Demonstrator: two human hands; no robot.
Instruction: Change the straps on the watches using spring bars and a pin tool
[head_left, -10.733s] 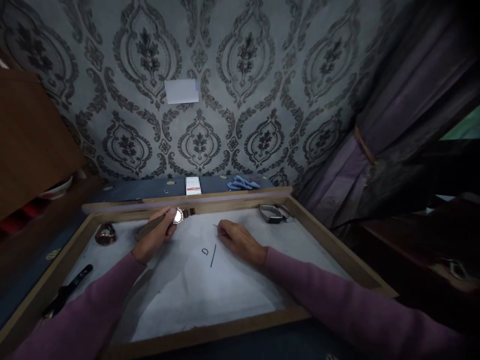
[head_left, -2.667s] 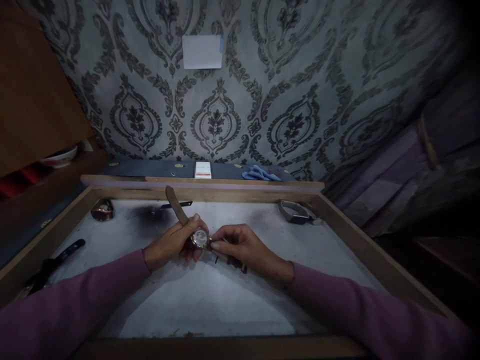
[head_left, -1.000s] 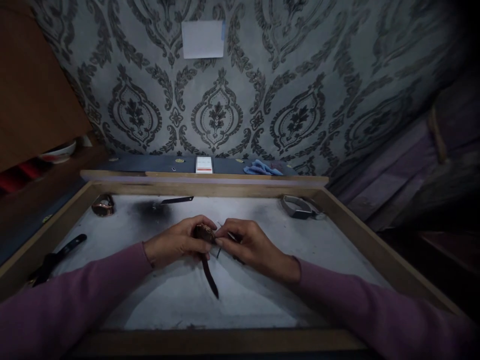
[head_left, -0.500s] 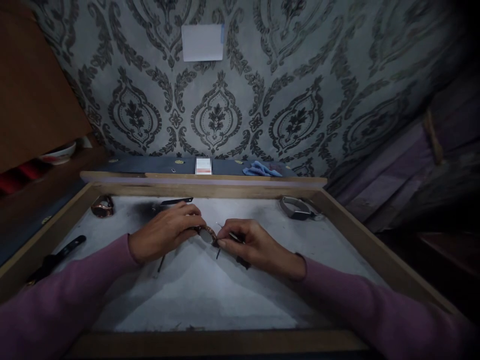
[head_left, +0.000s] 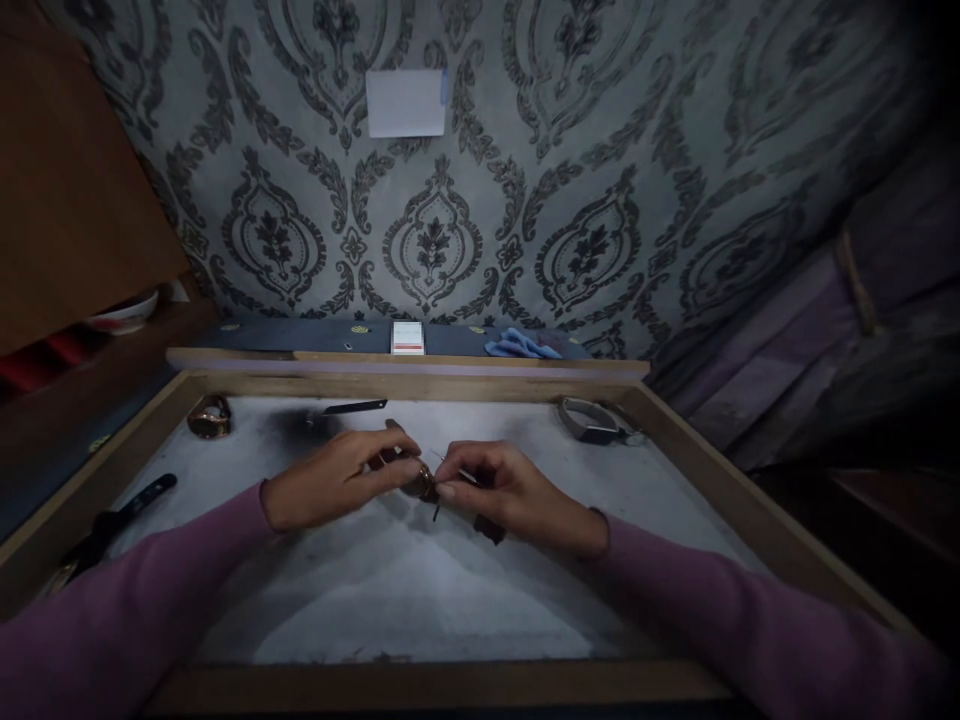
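Observation:
Between my hands, a little above the white tray bottom, is a rose-gold wristwatch (head_left: 424,484), its round face partly covered by my fingers. My left hand (head_left: 341,480) is closed round it, with the thumb across the case and one brownish strap end rising by the fingertips. My right hand (head_left: 517,492) pinches at the right edge of the case. A thin pin-like tip shows above the right fingers, but what it belongs to is hidden. Below that palm hangs a dark strap piece (head_left: 489,528). A dark thin bit points down under the case.
The wooden-rimmed tray (head_left: 405,372) holds a rose-gold watch (head_left: 209,417), a black-strapped watch (head_left: 112,525), a flat black strip (head_left: 355,407) and a grey-banded watch (head_left: 589,420). Behind its back rim lie a phone-like card (head_left: 407,338) and a blue cloth (head_left: 523,344).
My left thumb has moved over the watch face, and the watch has tilted. A strap end now shows above the left fingers. My right hand stays nearly in place.

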